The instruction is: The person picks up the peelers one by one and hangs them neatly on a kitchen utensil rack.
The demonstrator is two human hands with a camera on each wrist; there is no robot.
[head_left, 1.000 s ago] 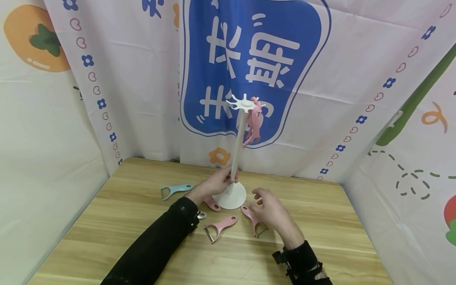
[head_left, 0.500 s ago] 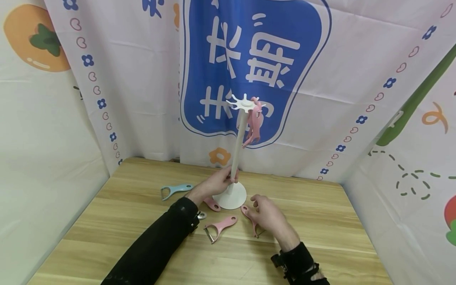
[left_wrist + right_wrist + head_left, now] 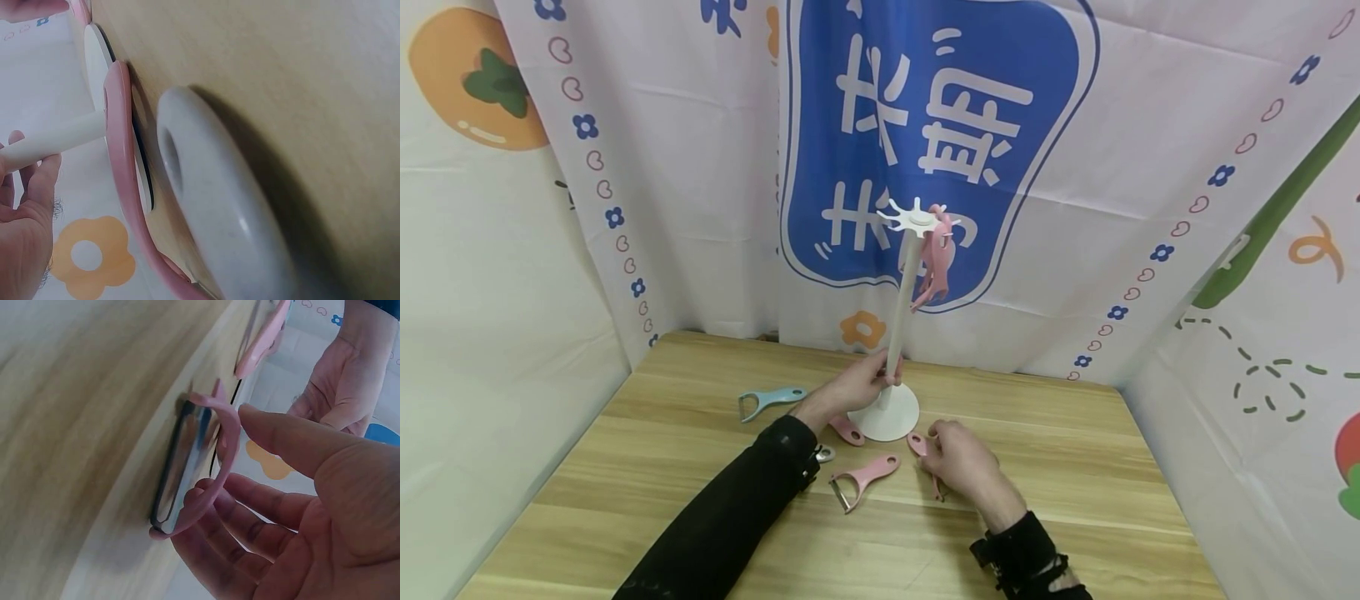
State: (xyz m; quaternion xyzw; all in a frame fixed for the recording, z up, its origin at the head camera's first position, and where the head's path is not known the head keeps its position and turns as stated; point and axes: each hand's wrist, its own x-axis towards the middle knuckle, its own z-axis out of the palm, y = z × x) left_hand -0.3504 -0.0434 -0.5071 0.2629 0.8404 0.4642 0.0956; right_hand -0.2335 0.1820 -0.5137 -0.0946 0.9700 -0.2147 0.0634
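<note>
My left hand grips the lower pole of a white stand, thumb and fingers round it. The stand is upright on its round base, with a crown of hooks on top. Pink peelers hang from its right side. Right of the base, my right hand holds a pink peeler low over the table, thumb on one side and fingers on the other. Its blade faces the right wrist camera; in the head view the hand covers much of it. Another pink peeler lies in front of the base.
A light blue peeler lies left of the stand. Under my left forearm are a pink peeler and a grey one, partly hidden in the head view. Behind the wooden table hangs a printed curtain.
My right hand has come down and slightly nearer, and its thumb and fingers have closed on the pink peeler. The left hand and the stand have stayed put.
</note>
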